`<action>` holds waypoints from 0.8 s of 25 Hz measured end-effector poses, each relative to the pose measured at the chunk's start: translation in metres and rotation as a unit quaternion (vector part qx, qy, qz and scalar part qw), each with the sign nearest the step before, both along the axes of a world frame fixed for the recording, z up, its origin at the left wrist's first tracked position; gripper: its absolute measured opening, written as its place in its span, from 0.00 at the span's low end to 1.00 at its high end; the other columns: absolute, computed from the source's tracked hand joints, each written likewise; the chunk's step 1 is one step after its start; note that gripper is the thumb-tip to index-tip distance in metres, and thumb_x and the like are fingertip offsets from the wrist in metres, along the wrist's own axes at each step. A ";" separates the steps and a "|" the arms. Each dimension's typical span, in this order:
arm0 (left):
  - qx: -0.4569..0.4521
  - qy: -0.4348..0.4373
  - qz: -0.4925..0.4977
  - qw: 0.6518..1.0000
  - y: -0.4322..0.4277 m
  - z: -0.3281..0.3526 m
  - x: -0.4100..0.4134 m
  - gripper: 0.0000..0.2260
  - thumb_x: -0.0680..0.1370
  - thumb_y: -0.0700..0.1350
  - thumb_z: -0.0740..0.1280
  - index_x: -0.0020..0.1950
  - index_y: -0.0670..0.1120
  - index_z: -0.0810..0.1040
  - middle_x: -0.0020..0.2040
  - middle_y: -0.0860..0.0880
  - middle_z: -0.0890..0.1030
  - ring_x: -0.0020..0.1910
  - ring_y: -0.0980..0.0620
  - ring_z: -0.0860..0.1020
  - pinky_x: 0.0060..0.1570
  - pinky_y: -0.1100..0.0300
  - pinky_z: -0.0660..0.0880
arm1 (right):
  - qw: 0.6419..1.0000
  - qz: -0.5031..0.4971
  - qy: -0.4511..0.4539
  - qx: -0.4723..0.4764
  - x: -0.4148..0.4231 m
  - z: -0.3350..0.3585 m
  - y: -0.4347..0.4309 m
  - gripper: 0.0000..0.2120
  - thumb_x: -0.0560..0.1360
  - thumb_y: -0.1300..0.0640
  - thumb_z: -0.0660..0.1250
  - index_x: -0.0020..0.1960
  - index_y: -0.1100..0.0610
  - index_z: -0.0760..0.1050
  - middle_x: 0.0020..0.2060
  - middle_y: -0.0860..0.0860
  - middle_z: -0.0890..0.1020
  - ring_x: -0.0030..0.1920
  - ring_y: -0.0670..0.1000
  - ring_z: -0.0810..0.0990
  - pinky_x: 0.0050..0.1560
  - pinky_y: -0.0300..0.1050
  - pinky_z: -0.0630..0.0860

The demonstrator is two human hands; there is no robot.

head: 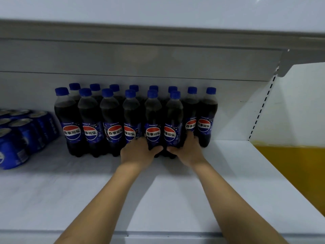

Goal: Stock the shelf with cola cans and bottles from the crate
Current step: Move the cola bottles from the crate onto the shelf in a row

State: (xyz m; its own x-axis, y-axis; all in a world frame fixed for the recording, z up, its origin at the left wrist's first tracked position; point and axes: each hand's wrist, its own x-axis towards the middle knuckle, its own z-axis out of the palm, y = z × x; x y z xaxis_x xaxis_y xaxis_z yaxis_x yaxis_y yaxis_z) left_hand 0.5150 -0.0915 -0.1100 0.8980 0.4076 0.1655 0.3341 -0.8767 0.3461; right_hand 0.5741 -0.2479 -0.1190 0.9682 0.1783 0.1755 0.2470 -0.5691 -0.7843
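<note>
The left hand [139, 153] curls round the base of a smooth plastic cola bottle [152, 118]. The right hand [187, 149] wraps the next bottle [173, 120], which touches it. Both stand upright on the matte white shelf [175, 199], with dark liquid, blue caps and round red-white-blue labels. Other bottles [91, 120] crowd behind and beside the grips. Blue cans [22, 131] with silvery tops sit far left.

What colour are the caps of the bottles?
The bottle caps are blue, clearest in the head view.

Blue-capped dark cola bottles [153, 124], blue cans [21, 134]
</note>
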 end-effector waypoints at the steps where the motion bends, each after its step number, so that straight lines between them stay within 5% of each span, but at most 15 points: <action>1: -0.055 -0.017 -0.010 0.998 0.001 -0.001 -0.009 0.23 0.74 0.67 0.65 0.54 0.48 0.75 0.49 0.50 0.82 0.50 0.47 0.80 0.41 0.56 0.72 | 0.999 -0.020 -0.009 0.031 -0.011 0.003 -0.002 0.41 0.67 0.53 0.78 0.73 0.54 0.61 0.68 0.55 0.69 0.68 0.58 0.70 0.67 0.53 0.69; 4: -0.222 -0.089 -0.067 0.969 -0.001 -0.009 -0.038 0.18 0.73 0.56 0.72 0.58 0.50 0.74 0.47 0.53 0.81 0.46 0.54 0.80 0.46 0.58 0.76 | 0.989 -0.038 -0.046 0.137 -0.048 0.005 -0.010 0.32 0.67 0.57 0.78 0.68 0.52 0.68 0.59 0.48 0.75 0.60 0.50 0.75 0.58 0.44 0.72; 7: -0.280 -0.128 -0.118 0.944 -0.003 -0.017 -0.059 0.18 0.74 0.50 0.74 0.60 0.51 0.72 0.47 0.60 0.78 0.41 0.63 0.77 0.41 0.66 0.74 | 0.983 -0.040 -0.032 0.177 -0.073 -0.003 -0.013 0.26 0.69 0.57 0.77 0.62 0.46 0.70 0.58 0.45 0.77 0.57 0.49 0.77 0.57 0.45 0.75; 13: -0.383 -0.129 -0.182 0.896 -0.013 -0.029 -0.076 0.18 0.74 0.47 0.73 0.61 0.56 0.71 0.52 0.62 0.78 0.45 0.64 0.77 0.40 0.76 0.71 | 0.985 -0.091 -0.023 0.147 -0.099 -0.014 -0.018 0.27 0.71 0.54 0.75 0.66 0.45 0.69 0.60 0.44 0.76 0.57 0.45 0.76 0.57 0.41 0.73; 20: -0.432 -0.093 -0.288 0.850 -0.069 -0.034 -0.079 0.18 0.75 0.49 0.71 0.62 0.58 0.71 0.53 0.63 0.78 0.48 0.65 0.76 0.42 0.75 0.73 | 0.979 -0.170 -0.066 0.092 -0.132 -0.021 -0.065 0.24 0.72 0.53 0.74 0.63 0.42 0.69 0.61 0.40 0.77 0.59 0.39 0.76 0.58 0.34 0.73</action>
State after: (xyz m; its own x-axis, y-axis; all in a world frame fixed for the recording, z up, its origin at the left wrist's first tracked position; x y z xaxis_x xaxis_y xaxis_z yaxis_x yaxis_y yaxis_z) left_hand 0.4360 -0.1605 -0.1441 0.9809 -0.0488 0.1884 -0.1946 -0.2683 0.9435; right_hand 0.4424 -0.3134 -0.1397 0.9332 -0.1963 0.3011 0.1736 -0.4876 -0.8557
